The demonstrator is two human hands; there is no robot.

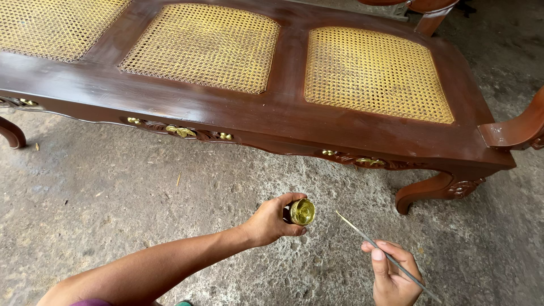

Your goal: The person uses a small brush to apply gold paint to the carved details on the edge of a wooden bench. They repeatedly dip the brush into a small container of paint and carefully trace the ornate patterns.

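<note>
Two items in my hands, both held over the concrete floor (113, 192) in front of the cane-seated bench (272, 113). Left hand (272, 221) closed around a small pot of gold paint (302, 211), mouth tipped toward me. Right hand (391, 272) pinching a thin brush (374, 243), tip toward the pot.

Risks, as I judge: tilted pot may spill; loaded brush may drip on dark varnish beside the gilded carvings (181, 131).

Floor: rough, stained, gritty. Room: workshop-like.
</note>
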